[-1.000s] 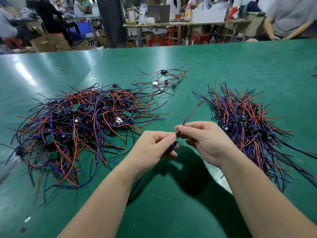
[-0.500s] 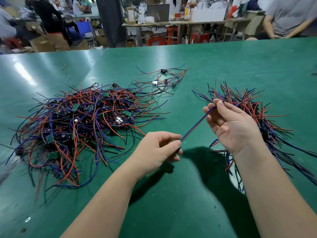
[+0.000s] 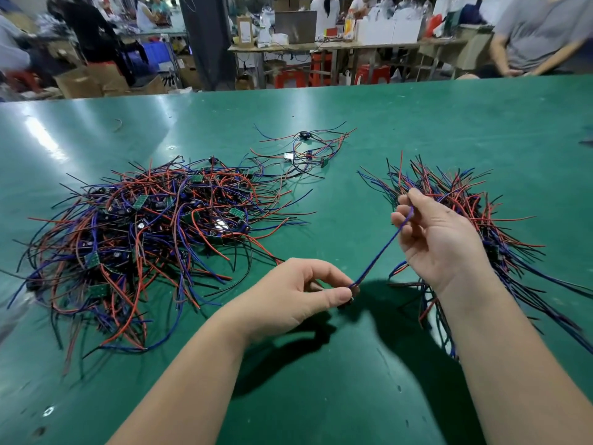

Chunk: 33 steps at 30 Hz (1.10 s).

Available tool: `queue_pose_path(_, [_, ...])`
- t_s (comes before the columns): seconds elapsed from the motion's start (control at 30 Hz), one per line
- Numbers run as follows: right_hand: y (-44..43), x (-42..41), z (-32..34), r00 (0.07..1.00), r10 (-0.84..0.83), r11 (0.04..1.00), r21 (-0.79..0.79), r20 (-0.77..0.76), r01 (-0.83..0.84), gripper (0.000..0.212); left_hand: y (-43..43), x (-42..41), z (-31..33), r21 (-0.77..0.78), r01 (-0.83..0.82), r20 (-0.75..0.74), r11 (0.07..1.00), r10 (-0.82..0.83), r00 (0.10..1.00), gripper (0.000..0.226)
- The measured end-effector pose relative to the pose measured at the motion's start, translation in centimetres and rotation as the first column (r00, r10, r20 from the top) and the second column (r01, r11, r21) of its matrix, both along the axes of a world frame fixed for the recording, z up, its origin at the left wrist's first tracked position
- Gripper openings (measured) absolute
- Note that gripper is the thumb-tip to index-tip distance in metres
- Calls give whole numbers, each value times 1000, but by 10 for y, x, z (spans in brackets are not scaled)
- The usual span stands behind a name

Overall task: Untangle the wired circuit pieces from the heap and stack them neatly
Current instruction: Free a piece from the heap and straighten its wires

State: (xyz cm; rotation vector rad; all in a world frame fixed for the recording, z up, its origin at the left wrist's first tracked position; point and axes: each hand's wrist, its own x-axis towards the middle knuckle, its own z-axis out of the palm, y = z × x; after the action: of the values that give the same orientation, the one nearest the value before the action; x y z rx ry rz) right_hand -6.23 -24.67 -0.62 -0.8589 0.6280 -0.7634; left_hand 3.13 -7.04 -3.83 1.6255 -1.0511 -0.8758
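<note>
The wire's (image 3: 380, 253) lower end is hidden inside the left hand (image 3: 288, 293).

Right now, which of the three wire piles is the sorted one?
The right pile, behind the right hand: its wires lie roughly parallel; the big left heap and small far cluster are tangled.

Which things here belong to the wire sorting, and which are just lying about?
Job: tangled heap of red, blue and black wired circuit pieces; fanned stack; blue-wired piece pinched between left hand and right hand.
Lying about: brown cardboard boxes; red plastic stools.
</note>
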Motion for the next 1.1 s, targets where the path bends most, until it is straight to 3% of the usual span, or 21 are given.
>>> queue_pose_path(0.1, [1,4,-4,993,112,993,-29,27,-111,30,0,-1,6,-122,-13,-149,992,-5,989,11])
queue_pose_path(0.2, [11,9,-12,959,191,960,-164,-210,-227,16,0,-1,16,-288,-137,-473,948,-17,881,13])
queue_pose_path(0.3, [26,11,-20,870,312,787,-410,-382,-462,30,-1,1,22,-372,-306,-635,876,1,773,9])
queue_pose_path(0.37, [40,12,-21,820,450,656,-492,-354,-572,34,-2,3,23,-392,-395,-666,830,40,745,5])
queue_pose_path(0.4, [46,12,-21,812,506,644,-499,-292,-580,36,-3,3,22,-401,-433,-674,807,60,736,3])
queue_pose_path(0.5, [54,16,-18,858,509,757,-441,-63,-481,28,-5,4,19,-424,-527,-661,737,146,736,6])
queue_pose_path(0.63, [52,16,-10,904,410,909,-131,120,-394,5,-7,2,12,-495,-515,-498,700,257,828,14])
queue_pose_path(0.77, [46,16,-9,939,324,946,-47,115,-321,12,-6,-3,10,-522,-309,-235,795,215,948,24])
queue_pose_path(0.83, [41,16,-7,950,300,954,-56,88,-296,16,-5,-1,10,-435,-281,-115,856,257,960,32])
queue_pose_path(0.9, [35,13,-6,951,304,952,-69,63,-299,13,-6,2,10,-316,-338,-92,887,326,941,40])
queue_pose_path(0.93, [33,12,-6,946,320,946,-78,49,-316,11,-6,3,11,-258,-372,-163,892,339,927,41])
queue_pose_path(1.0, [30,8,-5,923,383,922,-82,37,-379,11,-5,5,15,-178,-389,-473,904,268,839,36])
queue_pose_path(1.07, [27,6,-5,883,462,887,-55,82,-458,12,-2,7,20,-187,-355,-761,916,93,642,29])
queue_pose_path(1.1, [27,5,-5,859,495,868,-41,130,-494,13,2,9,22,-208,-341,-817,917,29,576,29])
